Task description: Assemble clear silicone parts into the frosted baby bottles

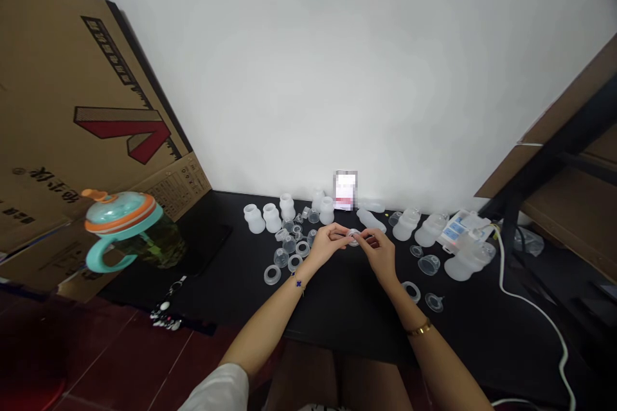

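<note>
My left hand (328, 241) and my right hand (379, 249) meet above the black table (347, 308), both pinching one small clear plastic part (353, 237) between their fingertips. Just left of my left hand lie several clear rings and caps (289, 255). Frosted white bottles (270, 217) stand upright behind them. More frosted bottles (418, 228) lie on their sides to the right of my right hand. A clear ring (412, 291) and a small clear nipple (434, 301) rest beside my right forearm.
A large cardboard box (72, 122) leans at the left, with a teal and orange handled cup (123, 228) in front of it. A white cable (535, 314) runs along the right side past a wooden shelf (563, 160). A key bunch (166, 311) lies at the table's left edge.
</note>
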Demonstrator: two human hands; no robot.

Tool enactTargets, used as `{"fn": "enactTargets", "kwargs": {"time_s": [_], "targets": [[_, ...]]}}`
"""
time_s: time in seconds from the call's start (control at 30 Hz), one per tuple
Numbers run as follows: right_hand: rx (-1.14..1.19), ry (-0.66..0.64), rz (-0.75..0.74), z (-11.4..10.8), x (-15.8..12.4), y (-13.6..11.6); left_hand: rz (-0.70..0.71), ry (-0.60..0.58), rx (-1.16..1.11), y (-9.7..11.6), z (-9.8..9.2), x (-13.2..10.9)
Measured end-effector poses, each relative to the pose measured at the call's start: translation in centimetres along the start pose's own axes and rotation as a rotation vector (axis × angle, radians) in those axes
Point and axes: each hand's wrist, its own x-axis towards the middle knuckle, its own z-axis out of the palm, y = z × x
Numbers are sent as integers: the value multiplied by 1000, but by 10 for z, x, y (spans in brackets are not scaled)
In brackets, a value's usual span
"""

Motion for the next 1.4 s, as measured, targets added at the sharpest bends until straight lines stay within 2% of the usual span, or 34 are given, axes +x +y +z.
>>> {"fn": "enactTargets", "kwargs": {"time_s": [0.27,0.57,0.9,1.03,1.4], "targets": [[32,5,60,2,0,5,20,-6,-13,-1,1,1],[20,-121,103,5,0,8,40,26,11,-3,0,2],[-25,-205,69,4,-1,6,52,99,17,-2,2,1],[-47,-216,42,5,-2,8,53,123,30,-2,2,1],[-24,-196,65,3,-2,3,98,78,54,-1,3,-1]]}}
